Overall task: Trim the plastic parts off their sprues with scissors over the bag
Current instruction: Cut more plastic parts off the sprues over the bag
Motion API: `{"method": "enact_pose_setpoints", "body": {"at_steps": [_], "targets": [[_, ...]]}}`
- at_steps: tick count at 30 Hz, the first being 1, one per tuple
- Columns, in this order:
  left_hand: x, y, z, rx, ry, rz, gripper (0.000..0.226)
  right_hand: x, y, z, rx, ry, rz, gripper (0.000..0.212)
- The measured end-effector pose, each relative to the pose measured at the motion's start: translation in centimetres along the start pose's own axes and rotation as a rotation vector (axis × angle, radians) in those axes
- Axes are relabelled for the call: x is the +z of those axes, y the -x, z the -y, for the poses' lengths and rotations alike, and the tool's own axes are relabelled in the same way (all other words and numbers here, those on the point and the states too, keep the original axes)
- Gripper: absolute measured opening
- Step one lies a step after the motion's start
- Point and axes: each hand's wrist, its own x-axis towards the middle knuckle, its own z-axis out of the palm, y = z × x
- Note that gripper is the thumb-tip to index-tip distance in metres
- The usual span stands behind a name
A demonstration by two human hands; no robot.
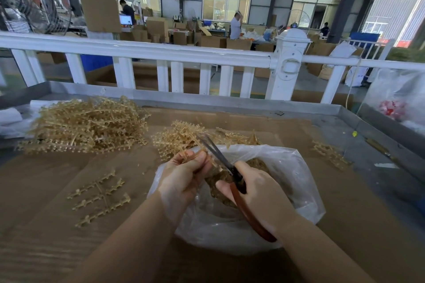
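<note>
My left hand (184, 174) pinches a tan plastic sprue (190, 154) above the open clear bag (287, 167). My right hand (257, 190) grips scissors (220, 158) with red-brown handles; the blades point up and left, their edges against the sprue beside my left thumb. Cut tan parts (259, 165) lie inside the bag. A big heap of tan sprues (85, 124) sits at the far left of the table. A smaller heap (179, 138) lies just behind the bag.
Three loose sprue strips (101, 197) lie on the brown cardboard (57, 225) left of the bag. Another strip (328, 151) lies at the right. A white railing (161, 53) runs behind the metal-rimmed table. A clear bag with red items (391, 108) hangs at far right.
</note>
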Motion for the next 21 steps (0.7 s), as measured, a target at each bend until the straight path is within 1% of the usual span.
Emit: {"method": "enact_pose_setpoints", "body": {"at_steps": [4,10,12,16,18,21], "targets": [[0.18,-0.08,-0.31,-0.015,0.041,-0.027,0.019,0.28,0.53,-0.13,-0.025,0.158,-0.014,0.044],[0.41,0.08,-0.45,-0.04,0.045,-0.049,0.017,0.5,0.65,-0.45,-0.028,0.269,-0.014,0.057],[0.42,0.17,-0.44,-0.042,0.065,-0.038,0.017,0.44,0.59,-0.44,-0.031,0.258,-0.013,0.054],[0.3,0.03,-0.39,-0.045,0.091,-0.016,0.017,0.38,0.64,-0.23,-0.045,0.149,-0.018,0.037],[0.21,-0.12,-0.39,-0.044,0.086,0.005,0.018,0.31,0.63,-0.07,-0.039,0.102,-0.007,0.035],[0.02,-0.36,-0.36,-0.04,0.068,0.008,0.021,0.31,0.55,0.08,-0.038,0.099,0.0,0.036]]}}
